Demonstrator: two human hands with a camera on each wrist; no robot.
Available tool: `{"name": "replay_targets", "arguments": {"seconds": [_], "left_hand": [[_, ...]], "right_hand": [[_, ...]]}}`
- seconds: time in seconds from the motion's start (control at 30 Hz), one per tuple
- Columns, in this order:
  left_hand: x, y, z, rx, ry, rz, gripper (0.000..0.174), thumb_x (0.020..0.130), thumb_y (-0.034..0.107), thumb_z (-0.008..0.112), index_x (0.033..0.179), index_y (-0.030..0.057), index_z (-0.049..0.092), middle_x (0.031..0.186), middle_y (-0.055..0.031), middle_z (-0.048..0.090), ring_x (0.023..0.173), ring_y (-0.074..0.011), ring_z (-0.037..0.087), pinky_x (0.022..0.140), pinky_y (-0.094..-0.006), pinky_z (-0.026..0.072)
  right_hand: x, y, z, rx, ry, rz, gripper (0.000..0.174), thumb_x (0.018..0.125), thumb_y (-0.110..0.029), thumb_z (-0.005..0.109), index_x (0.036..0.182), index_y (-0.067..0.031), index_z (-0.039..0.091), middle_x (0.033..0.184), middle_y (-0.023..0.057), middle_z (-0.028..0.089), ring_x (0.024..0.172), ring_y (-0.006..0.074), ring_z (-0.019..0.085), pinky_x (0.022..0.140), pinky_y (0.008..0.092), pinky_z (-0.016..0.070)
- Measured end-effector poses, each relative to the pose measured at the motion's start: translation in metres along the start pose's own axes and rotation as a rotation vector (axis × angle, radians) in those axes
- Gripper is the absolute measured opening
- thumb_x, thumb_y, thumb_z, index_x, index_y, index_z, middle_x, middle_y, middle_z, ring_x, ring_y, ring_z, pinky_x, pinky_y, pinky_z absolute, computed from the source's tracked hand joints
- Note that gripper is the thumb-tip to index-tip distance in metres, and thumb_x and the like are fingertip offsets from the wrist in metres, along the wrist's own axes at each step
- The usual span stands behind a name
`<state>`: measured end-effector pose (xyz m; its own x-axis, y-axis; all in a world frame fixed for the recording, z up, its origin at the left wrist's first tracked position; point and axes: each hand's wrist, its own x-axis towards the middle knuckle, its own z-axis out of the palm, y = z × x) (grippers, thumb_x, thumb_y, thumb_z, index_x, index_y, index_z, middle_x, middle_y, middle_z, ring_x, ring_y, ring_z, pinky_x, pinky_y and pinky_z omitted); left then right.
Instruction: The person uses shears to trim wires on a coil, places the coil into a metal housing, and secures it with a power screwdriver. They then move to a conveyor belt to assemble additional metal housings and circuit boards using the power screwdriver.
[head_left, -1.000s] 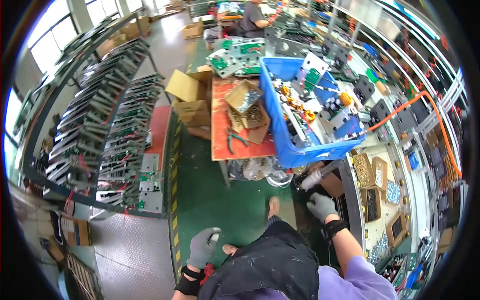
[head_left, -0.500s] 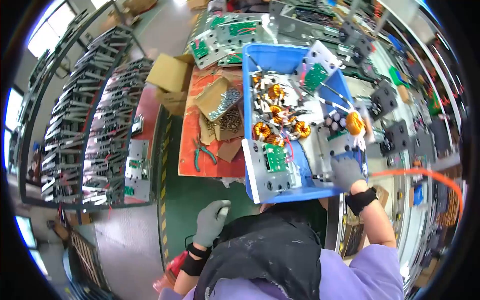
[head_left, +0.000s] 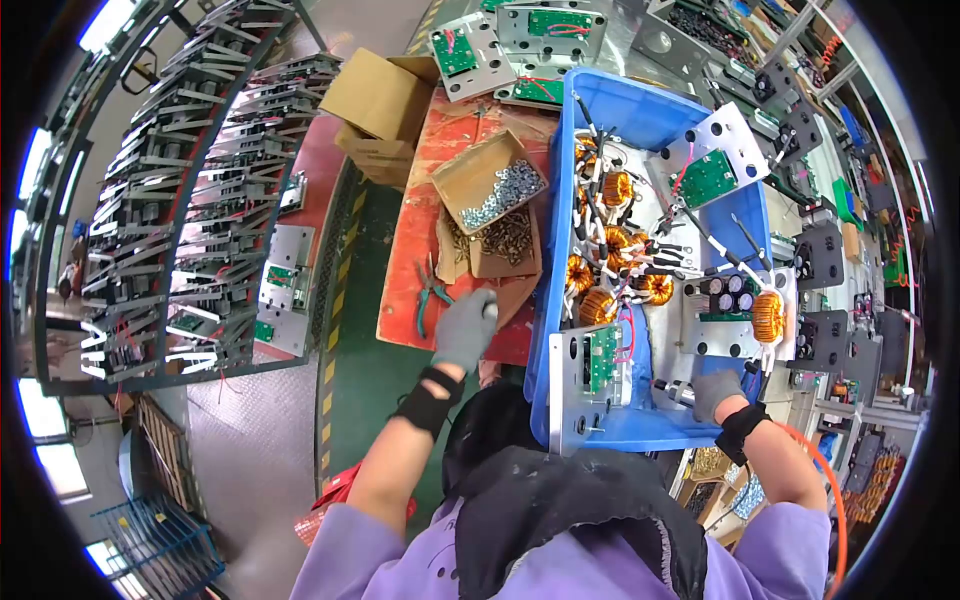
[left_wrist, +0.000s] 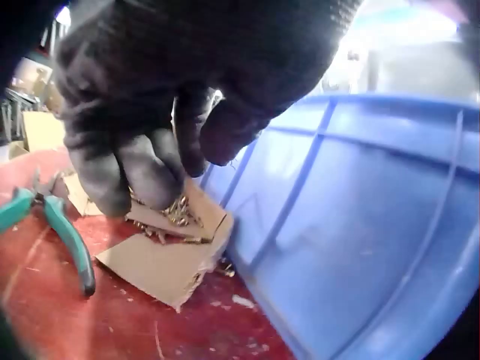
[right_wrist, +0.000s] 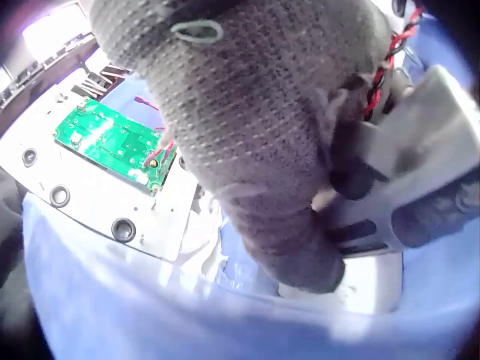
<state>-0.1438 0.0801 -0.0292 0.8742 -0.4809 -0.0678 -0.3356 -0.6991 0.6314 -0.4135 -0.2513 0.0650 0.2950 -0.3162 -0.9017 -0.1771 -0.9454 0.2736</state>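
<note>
The tub (left_wrist: 375, 202) is smooth plastic, the small box (head_left: 465, 180) matt cardboard, the blurred tool (right_wrist: 439, 139) seemingly metal.

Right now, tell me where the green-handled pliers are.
In the head view, the pliers lie on the red tabletop, just left of the left hand, with the blue bin farther right.

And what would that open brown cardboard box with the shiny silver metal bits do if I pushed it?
The open brown cardboard box might feel heavy for its size, with small silver metal pieces heaped inside. They could spill, lying loose with no lid. Its cardboard looks thin, so it would probably bend if pushed hard.
</note>
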Motion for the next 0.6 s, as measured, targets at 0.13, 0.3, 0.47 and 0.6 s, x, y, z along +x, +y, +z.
{"name": "replay_targets", "arguments": {"seconds": [0.13,0.3,0.47,0.6], "left_hand": [[0.051,-0.014,0.057,0.213,-0.095,-0.001,0.018,0.089,0.024,0.061,0.104,0.015,0.064,0.096,-0.0141,0.063,0.085,-0.0348,0.066,0.074,-0.0456,0.0515],[0.06,-0.042,0.108,0.47,-0.06,-0.091,0.018,0.087,0.024,0.058,0.104,0.0166,0.061,0.097,-0.0146,0.06,0.081,-0.0359,0.066,0.067,-0.0486,0.0502],[0.064,-0.03,0.087,0.428,-0.083,-0.099,0.021,0.087,0.02,0.057,0.106,0.0129,0.062,0.099,-0.0157,0.061,0.084,-0.0376,0.066,0.07,-0.0498,0.0515],[0.054,-0.008,0.042,-0.034,0.158,-0.053,0.025,0.09,0.013,0.056,0.113,0.0088,0.064,0.097,-0.014,0.068,0.086,-0.0273,0.068,0.073,-0.0426,0.0534]], "right_hand": [[-0.041,-0.019,-0.005,-0.064,0.334,0.079,0.041,0.07,-0.025,0.073,0.11,-0.0136,0.069,0.098,0.0095,0.068,0.098,0.0291,0.065,0.084,0.0416,0.0486],[-0.112,-0.025,-0.023,0.337,0.429,0.079,0.031,0.068,-0.017,0.072,0.097,-0.0117,0.063,0.092,0.0108,0.063,0.093,0.0314,0.061,0.083,0.0433,0.0421],[-0.156,-0.046,-0.025,0.756,0.622,-0.044,0.041,0.062,-0.021,0.083,0.092,-0.0061,0.059,0.081,0.01,0.066,0.076,0.03,0.066,0.068,0.0417,0.05],[-0.157,-0.067,-0.009,1.622,0.459,-0.206,0.033,0.066,-0.001,0.076,0.097,-0.0044,0.064,0.083,0.0027,0.066,0.075,0.0108,0.062,0.068,0.0277,0.0508]]}}
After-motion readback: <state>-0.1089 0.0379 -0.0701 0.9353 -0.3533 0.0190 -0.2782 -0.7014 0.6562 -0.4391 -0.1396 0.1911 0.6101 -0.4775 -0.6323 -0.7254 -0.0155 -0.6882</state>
